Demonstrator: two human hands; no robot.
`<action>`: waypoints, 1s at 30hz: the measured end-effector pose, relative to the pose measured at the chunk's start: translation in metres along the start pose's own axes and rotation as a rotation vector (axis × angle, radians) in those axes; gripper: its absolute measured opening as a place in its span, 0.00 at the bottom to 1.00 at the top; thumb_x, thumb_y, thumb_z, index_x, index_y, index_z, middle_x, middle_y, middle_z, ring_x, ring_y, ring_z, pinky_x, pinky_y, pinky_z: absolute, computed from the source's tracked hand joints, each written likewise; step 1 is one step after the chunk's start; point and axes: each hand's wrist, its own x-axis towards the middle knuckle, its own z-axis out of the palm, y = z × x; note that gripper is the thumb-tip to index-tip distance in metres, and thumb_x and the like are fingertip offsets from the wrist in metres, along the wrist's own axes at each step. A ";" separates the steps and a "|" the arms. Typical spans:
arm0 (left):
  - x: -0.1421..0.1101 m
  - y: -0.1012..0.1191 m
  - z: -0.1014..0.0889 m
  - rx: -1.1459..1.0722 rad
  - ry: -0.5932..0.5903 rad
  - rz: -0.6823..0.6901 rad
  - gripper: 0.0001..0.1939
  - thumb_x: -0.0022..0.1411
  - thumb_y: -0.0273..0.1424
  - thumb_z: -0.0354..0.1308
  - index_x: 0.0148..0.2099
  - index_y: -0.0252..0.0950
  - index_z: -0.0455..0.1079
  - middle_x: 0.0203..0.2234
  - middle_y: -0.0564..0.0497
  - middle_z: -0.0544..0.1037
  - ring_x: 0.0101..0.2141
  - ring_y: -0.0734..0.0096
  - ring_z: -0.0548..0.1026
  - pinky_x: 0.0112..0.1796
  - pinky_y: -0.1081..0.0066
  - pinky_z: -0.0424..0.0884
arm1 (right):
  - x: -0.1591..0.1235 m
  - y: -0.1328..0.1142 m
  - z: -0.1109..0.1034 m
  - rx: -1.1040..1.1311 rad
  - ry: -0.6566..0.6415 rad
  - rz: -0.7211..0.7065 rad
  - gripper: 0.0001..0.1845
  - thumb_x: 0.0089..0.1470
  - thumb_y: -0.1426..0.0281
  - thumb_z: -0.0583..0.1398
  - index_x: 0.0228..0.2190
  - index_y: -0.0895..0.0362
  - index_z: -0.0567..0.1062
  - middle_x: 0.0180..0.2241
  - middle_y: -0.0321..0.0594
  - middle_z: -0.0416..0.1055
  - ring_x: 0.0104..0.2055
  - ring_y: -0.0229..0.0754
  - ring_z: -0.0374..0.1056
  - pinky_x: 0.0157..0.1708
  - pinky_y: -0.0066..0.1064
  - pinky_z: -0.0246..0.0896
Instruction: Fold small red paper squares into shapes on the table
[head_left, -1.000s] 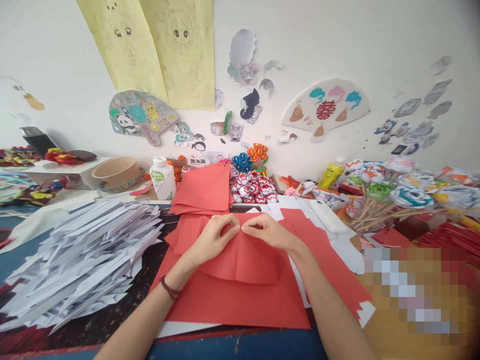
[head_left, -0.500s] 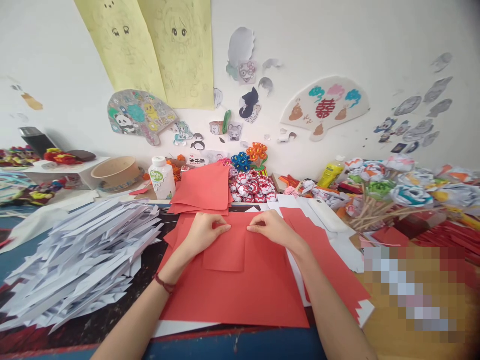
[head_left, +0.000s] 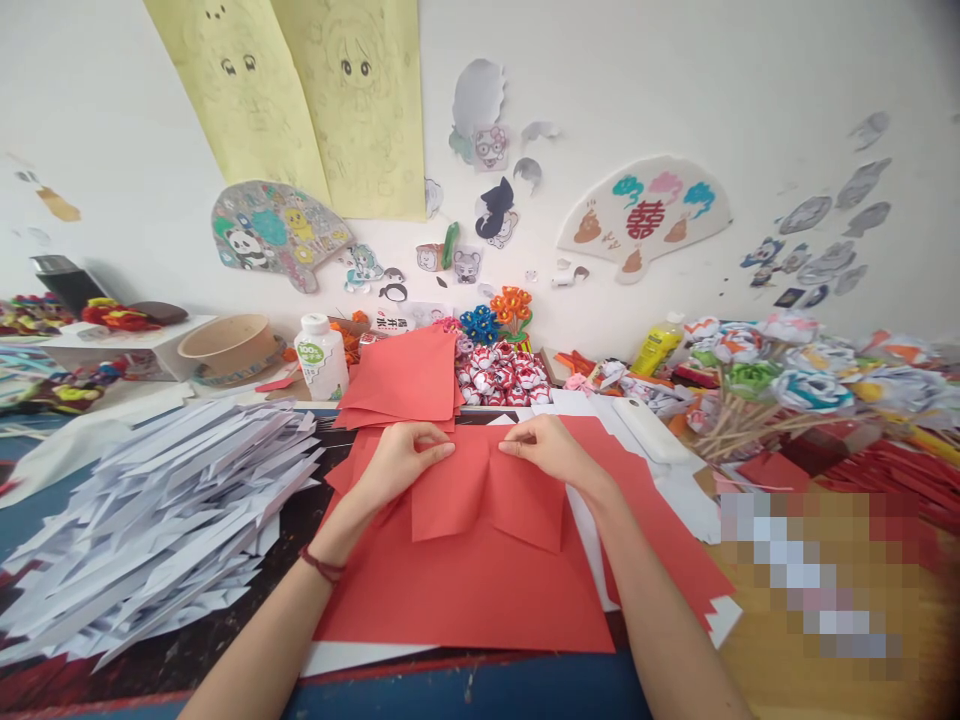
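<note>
Both of my hands hold a small piece of red paper [head_left: 448,495] by its upper part, above a large red sheet. It spreads as two panels meeting at a line down the middle, their lower edges tilted; whether that line is a crease or a tear, I cannot tell. My left hand [head_left: 405,462] pinches the left panel between thumb and fingers. On the other side, my right hand [head_left: 547,455] pinches near the middle line. Beneath lies the large red sheet [head_left: 465,610], flat on the table. Behind it rests a stack of smaller red paper [head_left: 401,375].
A heap of folded white paper strips [head_left: 157,520] lies at left. More red sheets [head_left: 652,530] are at right, beside a white object [head_left: 652,430]. A white bottle [head_left: 321,360], red-and-white paper pieces [head_left: 504,375] and paper flowers on sticks [head_left: 757,385] line the back.
The small red paper has gone from one narrow folded panel to two spread panels. My right hand has moved slightly right and my left slightly left, widening the gap between them.
</note>
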 end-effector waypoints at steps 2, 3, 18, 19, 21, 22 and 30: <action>0.000 -0.004 -0.001 0.008 0.005 -0.027 0.18 0.53 0.43 0.60 0.40 0.35 0.74 0.35 0.48 0.80 0.34 0.64 0.75 0.35 0.71 0.66 | 0.000 0.002 0.000 -0.134 0.032 0.006 0.17 0.57 0.61 0.57 0.22 0.58 0.74 0.20 0.33 0.64 0.24 0.36 0.56 0.25 0.28 0.46; 0.000 -0.007 -0.001 0.008 0.001 -0.060 0.20 0.52 0.43 0.61 0.42 0.35 0.73 0.33 0.49 0.79 0.32 0.65 0.74 0.33 0.72 0.66 | 0.001 0.002 0.001 -0.233 0.058 0.008 0.15 0.57 0.64 0.57 0.24 0.57 0.75 0.22 0.35 0.68 0.26 0.37 0.59 0.27 0.29 0.47; 0.001 -0.006 0.015 0.382 0.125 -0.205 0.17 0.53 0.35 0.58 0.18 0.36 0.57 0.16 0.53 0.68 0.21 0.72 0.64 0.25 0.72 0.51 | 0.017 0.017 0.066 -0.823 0.338 0.154 0.07 0.61 0.74 0.52 0.38 0.58 0.69 0.38 0.45 0.68 0.37 0.45 0.63 0.35 0.33 0.52; 0.001 -0.005 0.014 0.380 0.119 -0.213 0.18 0.53 0.35 0.59 0.17 0.37 0.57 0.15 0.53 0.67 0.20 0.72 0.63 0.25 0.72 0.51 | 0.018 0.018 0.066 -0.831 0.340 0.153 0.07 0.61 0.74 0.51 0.38 0.58 0.69 0.38 0.45 0.67 0.37 0.45 0.63 0.34 0.33 0.51; 0.000 -0.003 0.011 0.378 0.107 -0.224 0.19 0.52 0.35 0.59 0.16 0.37 0.55 0.14 0.54 0.65 0.20 0.72 0.62 0.24 0.73 0.50 | 0.018 0.020 0.067 -0.839 0.340 0.149 0.07 0.61 0.74 0.51 0.38 0.58 0.69 0.37 0.45 0.67 0.37 0.46 0.63 0.34 0.33 0.51; -0.001 -0.001 0.010 0.377 0.103 -0.227 0.19 0.52 0.36 0.59 0.16 0.37 0.55 0.13 0.54 0.65 0.19 0.73 0.62 0.24 0.73 0.50 | 0.018 0.020 0.067 -0.840 0.338 0.151 0.07 0.61 0.74 0.51 0.38 0.58 0.68 0.37 0.45 0.67 0.37 0.45 0.63 0.34 0.33 0.51; -0.002 -0.006 0.004 0.308 0.031 -0.242 0.22 0.50 0.40 0.60 0.17 0.38 0.50 0.13 0.56 0.61 0.18 0.76 0.59 0.23 0.73 0.50 | 0.018 0.022 0.066 -0.843 0.339 0.128 0.06 0.62 0.72 0.51 0.37 0.58 0.68 0.36 0.44 0.67 0.37 0.45 0.63 0.34 0.33 0.51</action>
